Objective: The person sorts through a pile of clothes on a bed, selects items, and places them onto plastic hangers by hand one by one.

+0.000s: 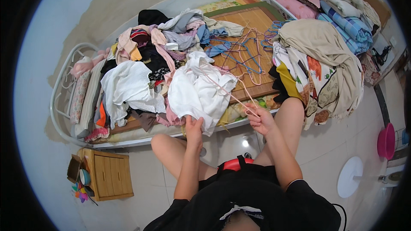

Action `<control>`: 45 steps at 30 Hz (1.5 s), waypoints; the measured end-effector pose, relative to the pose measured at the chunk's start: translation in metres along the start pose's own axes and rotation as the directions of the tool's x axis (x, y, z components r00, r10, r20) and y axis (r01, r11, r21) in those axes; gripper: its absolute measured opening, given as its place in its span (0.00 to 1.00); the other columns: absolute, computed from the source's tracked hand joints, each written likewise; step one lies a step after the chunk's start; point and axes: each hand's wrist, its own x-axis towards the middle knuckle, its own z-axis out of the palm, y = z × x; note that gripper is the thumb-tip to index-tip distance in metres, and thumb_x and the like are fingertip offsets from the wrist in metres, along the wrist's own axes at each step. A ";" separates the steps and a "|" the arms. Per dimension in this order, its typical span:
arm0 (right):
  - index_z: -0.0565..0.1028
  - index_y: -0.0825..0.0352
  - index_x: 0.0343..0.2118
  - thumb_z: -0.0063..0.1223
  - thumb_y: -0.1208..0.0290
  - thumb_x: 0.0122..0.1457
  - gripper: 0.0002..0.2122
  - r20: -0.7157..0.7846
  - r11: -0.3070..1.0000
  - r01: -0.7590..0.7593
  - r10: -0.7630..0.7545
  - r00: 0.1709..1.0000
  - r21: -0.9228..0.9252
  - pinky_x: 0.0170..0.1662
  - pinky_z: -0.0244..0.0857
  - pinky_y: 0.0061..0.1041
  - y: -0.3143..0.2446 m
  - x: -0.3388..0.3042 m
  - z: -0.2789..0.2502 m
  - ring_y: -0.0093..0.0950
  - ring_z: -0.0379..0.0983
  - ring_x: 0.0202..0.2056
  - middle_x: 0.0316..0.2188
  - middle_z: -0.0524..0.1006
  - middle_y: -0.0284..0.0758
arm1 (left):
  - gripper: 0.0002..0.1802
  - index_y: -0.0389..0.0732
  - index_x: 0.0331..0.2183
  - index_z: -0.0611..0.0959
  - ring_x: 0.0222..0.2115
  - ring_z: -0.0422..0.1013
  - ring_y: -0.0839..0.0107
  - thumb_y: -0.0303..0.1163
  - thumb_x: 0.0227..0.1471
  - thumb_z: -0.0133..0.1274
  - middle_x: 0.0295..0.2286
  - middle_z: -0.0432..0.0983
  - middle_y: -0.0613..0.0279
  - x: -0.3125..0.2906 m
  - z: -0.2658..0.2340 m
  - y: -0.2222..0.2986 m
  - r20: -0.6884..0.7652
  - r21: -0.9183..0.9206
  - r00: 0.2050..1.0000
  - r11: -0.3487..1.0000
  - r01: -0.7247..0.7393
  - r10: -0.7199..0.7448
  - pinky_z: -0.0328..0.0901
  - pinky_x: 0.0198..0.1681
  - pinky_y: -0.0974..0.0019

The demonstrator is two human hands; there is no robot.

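A white garment [199,90] lies spread at the front edge of the bed, its lower hem hanging over the side. My left hand [194,129] pinches that hem between thumb and fingers. Closed around one end of a pink clothes hanger [235,90] is my right hand [261,119], right of the garment. The hanger's far end reaches into the top of the white cloth, where folds hide part of it. Behind it, several loose hangers [252,55], blue, pink and dark, lie tangled on the bamboo mat [233,19].
A large heap of mixed clothes [150,51] covers the bed's left half, with another white garment [128,85] at its front. At the right, a beige cloth [319,38] drapes over more clothing. A wooden cabinet [111,175] stands front left; a pink basin [386,142] sits far right.
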 end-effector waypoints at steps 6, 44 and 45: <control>0.66 0.72 0.45 0.34 0.77 0.50 0.17 0.012 0.985 -0.056 0.055 0.998 0.161 0.10 0.47 0.10 -0.044 0.002 -0.021 0.13 0.51 0.10 0.28 0.71 0.37 | 0.13 0.43 0.38 0.68 0.19 0.61 0.85 0.24 0.48 0.49 0.22 0.68 0.71 0.000 0.001 -0.001 0.030 0.084 0.999 0.996 0.037 -0.039 0.52 0.17 0.80; 0.63 0.72 0.46 0.33 0.80 0.46 0.20 -0.135 0.725 0.343 -0.513 0.848 -0.597 0.15 0.57 0.14 -0.037 -0.086 0.053 0.19 0.61 0.14 0.32 0.72 0.43 | 0.38 0.38 0.54 0.59 0.52 0.52 0.46 0.32 0.40 0.53 0.50 0.56 0.39 0.053 0.038 -0.048 0.369 0.781 0.847 0.367 -0.505 0.382 0.48 0.54 0.53; 0.64 0.72 0.44 0.33 0.81 0.45 0.19 -0.128 0.706 0.333 -0.513 0.849 -0.624 0.17 0.58 0.14 -0.043 -0.093 0.053 0.20 0.63 0.16 0.33 0.72 0.43 | 0.36 0.37 0.53 0.60 0.51 0.54 0.47 0.30 0.41 0.52 0.49 0.57 0.40 0.051 0.036 -0.045 0.391 0.774 0.830 0.346 -0.531 0.399 0.50 0.54 0.56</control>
